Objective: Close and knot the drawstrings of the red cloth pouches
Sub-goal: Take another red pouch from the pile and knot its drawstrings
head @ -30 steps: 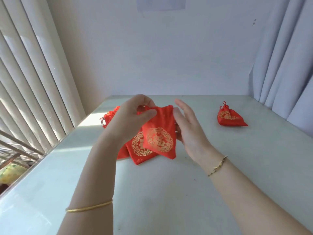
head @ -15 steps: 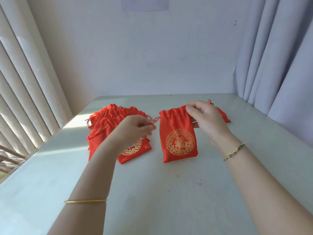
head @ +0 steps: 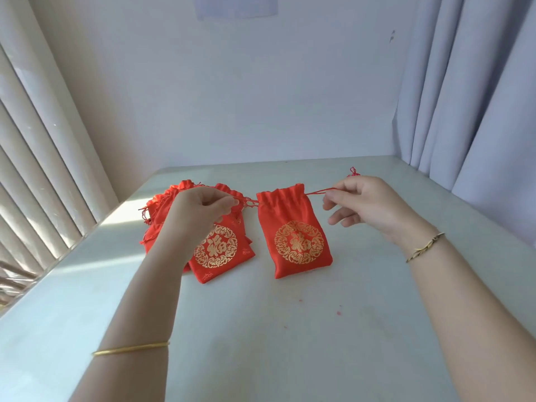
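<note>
A red cloth pouch [head: 294, 227] with a gold round emblem lies flat on the white table [head: 290, 329], its mouth partly gathered. My left hand [head: 200, 210] pinches the left drawstring [head: 250, 202] at the pouch's left corner. My right hand [head: 368, 204] pinches the right drawstring [head: 317, 192], which is stretched taut from the right corner. A pile of several more red pouches [head: 216, 248] lies to the left, partly hidden behind my left hand. A knotted pouch's red string tip [head: 353, 171] shows just behind my right hand.
Vertical blinds [head: 43, 169] line the left side beyond the table edge. Grey curtains [head: 470, 97] hang at the right. A plain wall stands behind the table. Small red specks [head: 338, 313] dot the tabletop in front.
The pouch came down from the air onto the table. My hands moved apart, each pulling a drawstring outward, and the pouch mouth has gathered narrower.
</note>
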